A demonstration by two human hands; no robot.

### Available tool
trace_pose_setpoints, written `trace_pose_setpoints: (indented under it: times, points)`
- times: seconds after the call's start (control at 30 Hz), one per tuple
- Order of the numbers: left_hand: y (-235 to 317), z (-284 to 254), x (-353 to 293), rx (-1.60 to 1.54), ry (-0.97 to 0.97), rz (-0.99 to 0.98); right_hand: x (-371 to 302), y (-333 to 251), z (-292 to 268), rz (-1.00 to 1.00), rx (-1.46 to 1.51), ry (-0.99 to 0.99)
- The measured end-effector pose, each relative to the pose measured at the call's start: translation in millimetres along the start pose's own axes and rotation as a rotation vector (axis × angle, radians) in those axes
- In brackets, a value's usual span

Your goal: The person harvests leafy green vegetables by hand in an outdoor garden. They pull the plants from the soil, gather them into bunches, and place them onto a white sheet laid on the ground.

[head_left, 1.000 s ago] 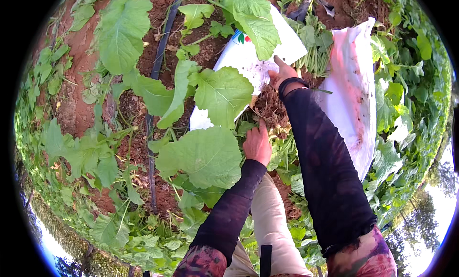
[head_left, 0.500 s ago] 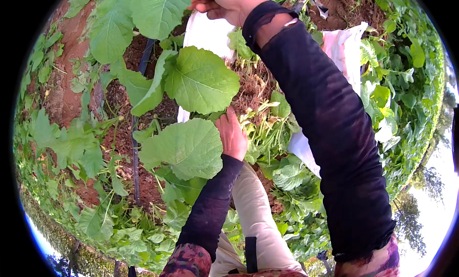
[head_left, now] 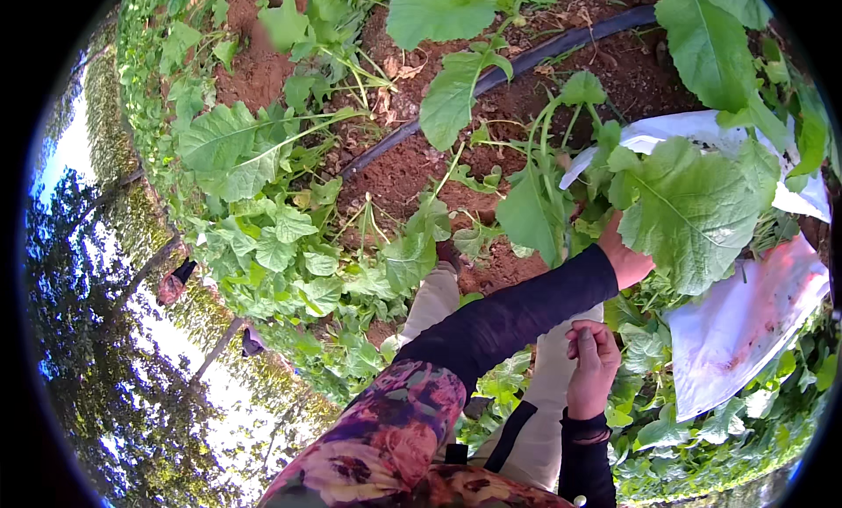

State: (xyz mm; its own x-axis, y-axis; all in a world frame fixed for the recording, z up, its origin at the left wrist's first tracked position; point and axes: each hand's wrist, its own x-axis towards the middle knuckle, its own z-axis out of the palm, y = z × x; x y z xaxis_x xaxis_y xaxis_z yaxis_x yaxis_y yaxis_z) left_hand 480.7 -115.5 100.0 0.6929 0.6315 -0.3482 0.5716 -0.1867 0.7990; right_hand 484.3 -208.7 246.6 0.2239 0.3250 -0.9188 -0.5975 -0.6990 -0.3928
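Here's the left hand [head_left: 626,255], reaching in low at the edge of a broad green leaf [head_left: 693,210]; the fingers slip out of sight behind the foliage, so I cannot tell whether they grip anything. Below it, the right hand [head_left: 594,368] sits in front of the pale trouser leg [head_left: 545,390], closed in a loose curl, fingertips drawn in near the thumb.

Now the containers! Two white sacks lie off to the right. The upper sack [head_left: 805,199] is partly covered by that broad leaf and others, with dark specks of dirt scattered over its upper part. The lower sack [head_left: 721,355] spreads out nearer the person, its cloth looking rather flat, streaked pinkish red and brown toward its right side. Neither mouth is clear to see, so what's inside either one, I cannot say. A bundle of cut-looking green stems [head_left: 770,229] lies in between them. Over on the left, a black hose [head_left: 553,48] runs across the reddish soil [head_left: 399,184], leafy plants crowding both sides.
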Motion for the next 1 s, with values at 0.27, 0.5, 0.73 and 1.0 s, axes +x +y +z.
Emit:
trace_pose_setpoints:
  times: [0.27, 0.5, 0.73, 1.0]
  points:
    - [-191, -220, -188, 0.374, 0.465, -0.305, -29, 81, 126, -0.131, -0.429, -0.261]
    - [-355, -347, -234, 0.945, 0.232, -0.035, -64, 161, 262, -0.493, -0.669, -0.444]
    - [-419, -376, -228, 1.118, 0.025, -0.425, -62, 253, 347, -0.59, -0.904, -0.457]
    - [-433, -381, -213, 1.557, 0.071, -0.128, -20, 328, 362, -0.61, -1.16, -0.552]
